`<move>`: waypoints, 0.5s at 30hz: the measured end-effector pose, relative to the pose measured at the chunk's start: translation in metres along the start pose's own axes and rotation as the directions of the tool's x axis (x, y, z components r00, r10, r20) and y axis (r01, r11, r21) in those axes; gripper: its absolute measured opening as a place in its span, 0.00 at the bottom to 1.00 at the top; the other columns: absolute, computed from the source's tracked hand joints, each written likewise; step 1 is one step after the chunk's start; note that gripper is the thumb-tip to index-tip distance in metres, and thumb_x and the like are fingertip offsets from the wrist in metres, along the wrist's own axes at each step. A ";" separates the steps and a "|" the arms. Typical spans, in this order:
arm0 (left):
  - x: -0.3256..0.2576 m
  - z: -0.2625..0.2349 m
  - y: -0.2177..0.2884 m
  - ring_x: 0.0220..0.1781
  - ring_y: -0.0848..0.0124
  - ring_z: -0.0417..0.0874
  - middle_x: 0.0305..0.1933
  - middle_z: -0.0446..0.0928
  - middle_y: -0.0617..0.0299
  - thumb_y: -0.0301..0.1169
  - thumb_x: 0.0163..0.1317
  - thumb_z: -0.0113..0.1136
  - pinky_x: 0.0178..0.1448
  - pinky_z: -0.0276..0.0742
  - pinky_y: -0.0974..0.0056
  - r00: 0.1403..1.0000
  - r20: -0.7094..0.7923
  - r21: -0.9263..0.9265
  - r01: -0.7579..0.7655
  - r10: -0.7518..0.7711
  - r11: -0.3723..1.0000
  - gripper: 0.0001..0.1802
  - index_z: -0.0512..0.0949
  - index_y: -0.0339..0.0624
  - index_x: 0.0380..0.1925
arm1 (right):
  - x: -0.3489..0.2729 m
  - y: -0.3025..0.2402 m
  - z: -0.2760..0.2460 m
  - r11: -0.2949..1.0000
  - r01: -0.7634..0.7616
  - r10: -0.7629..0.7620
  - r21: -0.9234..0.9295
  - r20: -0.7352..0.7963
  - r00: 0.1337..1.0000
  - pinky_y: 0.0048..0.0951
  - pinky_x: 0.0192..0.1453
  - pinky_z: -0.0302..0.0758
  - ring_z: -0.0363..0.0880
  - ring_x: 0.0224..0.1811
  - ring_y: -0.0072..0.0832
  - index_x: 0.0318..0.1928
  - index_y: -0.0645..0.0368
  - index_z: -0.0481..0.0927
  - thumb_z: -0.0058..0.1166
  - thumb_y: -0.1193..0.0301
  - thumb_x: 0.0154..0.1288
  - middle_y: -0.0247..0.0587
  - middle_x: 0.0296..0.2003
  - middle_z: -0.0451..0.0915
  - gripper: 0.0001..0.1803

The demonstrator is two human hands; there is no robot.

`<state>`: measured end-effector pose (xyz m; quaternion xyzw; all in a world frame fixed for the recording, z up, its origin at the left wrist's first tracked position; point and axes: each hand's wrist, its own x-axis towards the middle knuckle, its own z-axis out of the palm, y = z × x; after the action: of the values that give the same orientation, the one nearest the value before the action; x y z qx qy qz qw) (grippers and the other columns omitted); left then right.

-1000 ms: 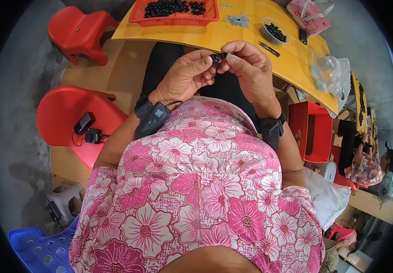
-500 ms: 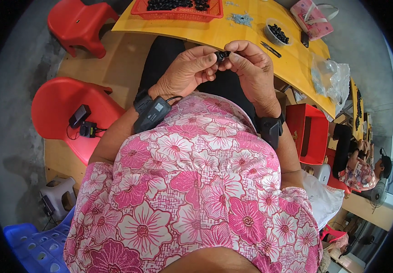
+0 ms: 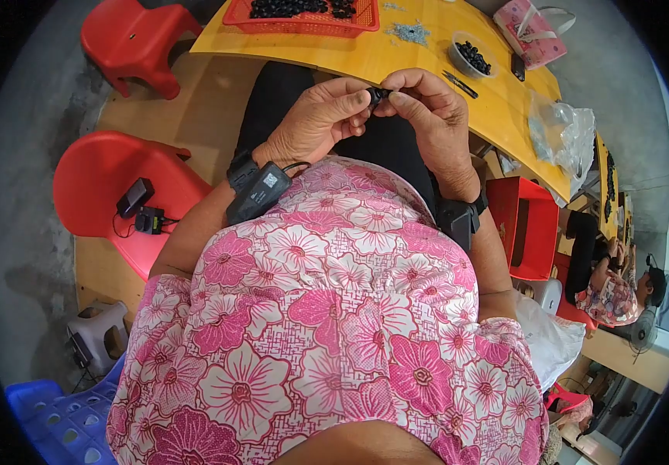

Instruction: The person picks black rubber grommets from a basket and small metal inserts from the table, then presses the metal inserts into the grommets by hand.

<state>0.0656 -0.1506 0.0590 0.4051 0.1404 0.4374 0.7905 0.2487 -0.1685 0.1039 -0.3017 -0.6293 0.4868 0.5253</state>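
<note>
Just off the near edge of the yellow table, both of my hands meet at a small black part (image 3: 378, 95), glossy and rounded; its exact kind is too small to make out. My left hand (image 3: 311, 120) pinches its left end between thumb and fingers. At the other end, the thumb and forefinger of my right hand (image 3: 433, 112) are closed on it. Fingertips cover much of the part. Closest on the table are black thread snips (image 3: 460, 84) and a transparent bowl (image 3: 456, 59) of similar black pieces.
A red basket (image 3: 303, 29) of black pieces and a pile of small silvery bits (image 3: 410, 32) lie on the yellow table (image 3: 427, 62). A plastic bag (image 3: 574, 139) hangs at its right edge above a red crate (image 3: 514, 232). Red chairs (image 3: 110, 163) stand left; another person sits far right.
Both hands stay at the same spot with the black part between them. The fingers and wrists have shifted only very slightly.
</note>
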 end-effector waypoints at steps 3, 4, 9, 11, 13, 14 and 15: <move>0.000 -0.001 -0.001 0.31 0.78 0.71 0.30 0.74 0.67 0.36 0.65 0.56 0.38 0.68 0.72 1.000 -0.021 0.024 -0.006 0.007 1.000 0.12 0.76 0.40 0.41 | 0.001 0.003 -0.002 0.997 0.040 -0.039 -0.062 0.012 0.999 0.18 0.42 0.77 0.79 0.34 0.19 0.42 0.65 0.78 0.50 0.81 0.64 0.34 0.35 0.79 0.07; 0.000 -0.001 -0.001 0.31 0.78 0.71 0.30 0.74 0.67 0.36 0.65 0.55 0.37 0.68 0.73 1.000 -0.031 0.039 -0.006 0.007 0.999 0.11 0.76 0.40 0.41 | 0.001 0.004 -0.002 0.994 0.059 -0.057 -0.097 0.014 0.998 0.18 0.42 0.76 0.78 0.34 0.19 0.41 0.65 0.78 0.50 0.82 0.63 0.34 0.35 0.79 0.07; 0.000 -0.001 0.000 0.30 0.78 0.70 0.28 0.72 0.68 0.36 0.65 0.56 0.36 0.68 0.73 0.998 -0.054 0.097 -0.014 0.020 0.995 0.11 0.76 0.40 0.40 | 0.002 0.004 0.001 0.985 0.087 -0.088 -0.148 0.004 0.996 0.17 0.41 0.76 0.78 0.33 0.18 0.40 0.65 0.78 0.51 0.84 0.62 0.34 0.34 0.79 0.07; 0.000 -0.001 -0.001 0.30 0.79 0.69 0.28 0.72 0.68 0.36 0.65 0.56 0.36 0.67 0.73 0.998 -0.066 0.106 -0.014 0.021 0.994 0.11 0.77 0.40 0.40 | 0.002 0.004 0.002 0.983 0.092 -0.093 -0.157 0.002 0.996 0.17 0.41 0.76 0.78 0.33 0.18 0.40 0.65 0.78 0.51 0.84 0.61 0.34 0.34 0.78 0.07; 0.000 -0.002 -0.002 0.30 0.79 0.69 0.28 0.72 0.68 0.36 0.65 0.56 0.36 0.67 0.73 0.997 -0.077 0.109 -0.016 0.024 0.994 0.11 0.77 0.40 0.40 | 0.002 0.003 0.003 0.982 0.089 -0.091 -0.164 -0.006 0.996 0.17 0.40 0.75 0.77 0.33 0.18 0.40 0.65 0.79 0.51 0.84 0.61 0.34 0.33 0.78 0.07; 0.000 -0.002 -0.002 0.30 0.79 0.69 0.28 0.72 0.68 0.36 0.65 0.56 0.36 0.67 0.73 0.997 -0.078 0.108 -0.016 0.024 0.994 0.11 0.77 0.40 0.40 | 0.002 0.004 0.003 0.983 0.087 -0.090 -0.164 -0.006 0.996 0.17 0.40 0.75 0.77 0.33 0.18 0.40 0.65 0.79 0.51 0.84 0.61 0.34 0.33 0.78 0.07; 0.000 -0.003 -0.002 0.30 0.79 0.69 0.28 0.72 0.68 0.36 0.65 0.56 0.36 0.67 0.74 0.997 -0.077 0.114 -0.012 0.021 0.993 0.11 0.77 0.40 0.40 | 0.002 0.005 0.004 0.985 0.077 -0.080 -0.152 -0.013 0.997 0.17 0.40 0.75 0.77 0.33 0.18 0.39 0.65 0.79 0.51 0.84 0.61 0.34 0.33 0.78 0.07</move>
<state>0.0653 -0.1493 0.0557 0.4329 0.1925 0.4507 0.7566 0.2439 -0.1656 0.0998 -0.3201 -0.6708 0.4136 0.5258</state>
